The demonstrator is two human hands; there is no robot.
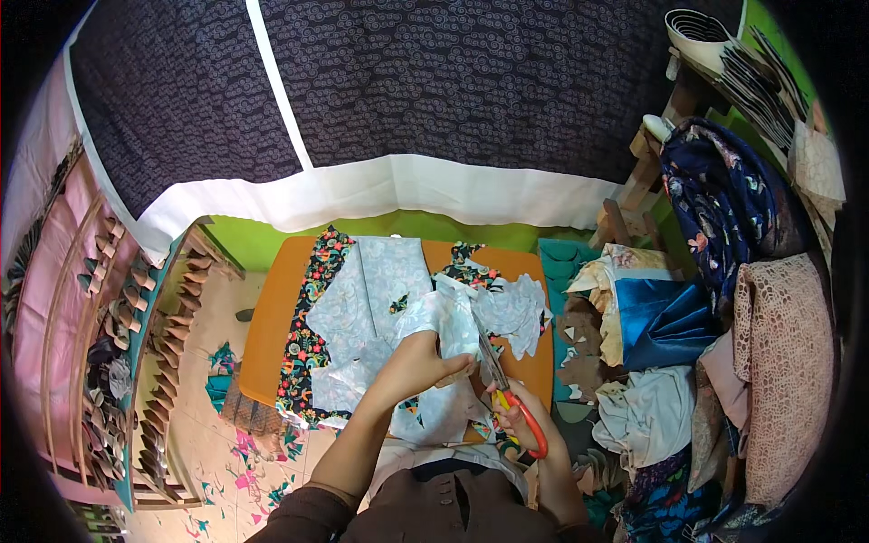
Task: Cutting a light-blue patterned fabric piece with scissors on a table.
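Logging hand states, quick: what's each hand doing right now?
Left hand: closed, holding pale patterned fabric.
Right hand: closed around red-and-yellow-handled scissors.

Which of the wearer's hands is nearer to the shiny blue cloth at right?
Right. The right hand, holding red-handled scissors, is left of and below the shiny blue cloth in the picture; the left hand, gripping pale fabric, is farther left.
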